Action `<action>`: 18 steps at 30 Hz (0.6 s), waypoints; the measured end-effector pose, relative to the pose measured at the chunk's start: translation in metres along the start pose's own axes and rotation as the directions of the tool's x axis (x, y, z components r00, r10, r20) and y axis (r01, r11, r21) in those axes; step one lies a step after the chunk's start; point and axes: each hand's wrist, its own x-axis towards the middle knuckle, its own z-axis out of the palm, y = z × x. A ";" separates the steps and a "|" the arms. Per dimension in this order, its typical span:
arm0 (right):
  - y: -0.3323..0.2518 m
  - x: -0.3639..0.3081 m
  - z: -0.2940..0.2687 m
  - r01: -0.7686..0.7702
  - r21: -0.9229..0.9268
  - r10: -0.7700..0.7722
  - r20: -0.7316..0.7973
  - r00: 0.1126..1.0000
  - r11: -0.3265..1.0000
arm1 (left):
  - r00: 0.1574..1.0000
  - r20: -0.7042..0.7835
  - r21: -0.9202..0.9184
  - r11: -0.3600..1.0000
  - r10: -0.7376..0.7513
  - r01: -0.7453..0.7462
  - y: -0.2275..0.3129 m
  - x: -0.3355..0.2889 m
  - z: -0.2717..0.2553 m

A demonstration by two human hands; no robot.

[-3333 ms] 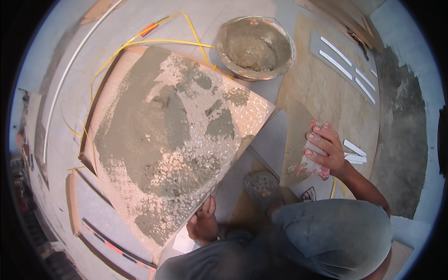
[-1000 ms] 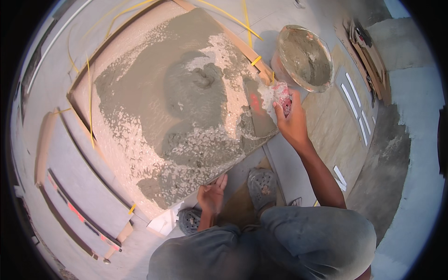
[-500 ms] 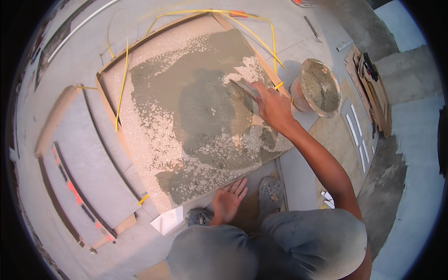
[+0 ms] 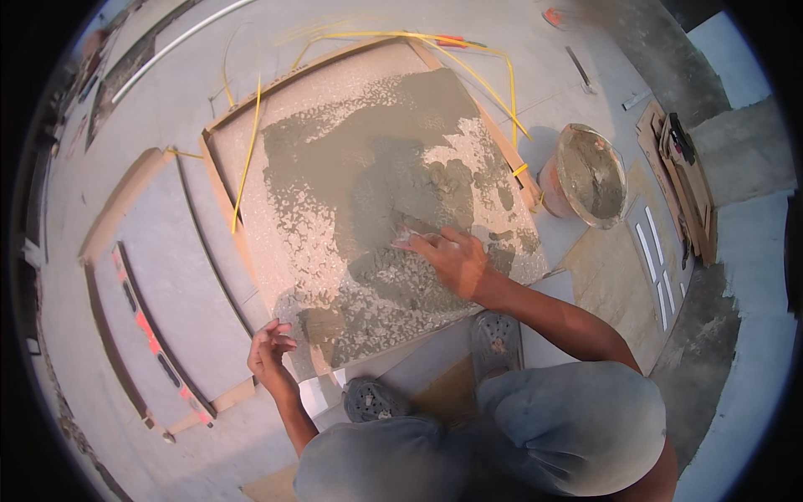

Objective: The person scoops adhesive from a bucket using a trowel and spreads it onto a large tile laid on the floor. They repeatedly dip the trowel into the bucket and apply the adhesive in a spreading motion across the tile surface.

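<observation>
My right hand point(image 4: 458, 263) is closed on a trowel point(image 4: 416, 219), its blade smeared with mortar and down on the middle of a large speckled tile point(image 4: 288, 243). Grey wet mortar point(image 4: 343, 176) covers much of the tile, in a smooth coat toward the far side and in rough patches nearer me. Only the blade's edge shows, and my fingers hide most of the handle. My left hand point(image 4: 269, 347) is at the tile's near left corner, fingers loosely bent and apart, with nothing in it. I cannot tell whether it touches the tile.
A bucket point(image 4: 556, 180) of mortar stands to the right. Yellow straps point(image 4: 248, 155) loop around the tile's cardboard edging point(image 4: 301, 63). Left lies another large tile point(image 4: 180, 293) with a red spirit level point(image 4: 150, 335). My shoes point(image 4: 372, 400) are at the near edge; cardboard pieces point(image 4: 690, 188) lie far right.
My right hand has drawn the trowel from the tile's right side toward its middle and nearer me. My left hand has moved left from between my knees to the tile's corner.
</observation>
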 end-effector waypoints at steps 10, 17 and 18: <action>0.091 0.052 -0.053 -0.375 0.379 0.440 -0.100 0.892 0.846 | 0.955 -0.089 0.449 0.867 0.282 -0.214 -0.045 0.089 -0.020; 0.031 0.020 -0.004 0.014 0.040 -0.007 -0.148 0.989 0.999 | 0.928 -0.055 0.653 0.717 0.368 -0.246 -0.047 0.098 -0.021; 0.026 0.014 -0.007 -0.052 0.105 0.059 -0.073 0.996 0.993 | 0.922 -0.035 0.687 0.679 0.386 -0.259 -0.048 0.101 -0.019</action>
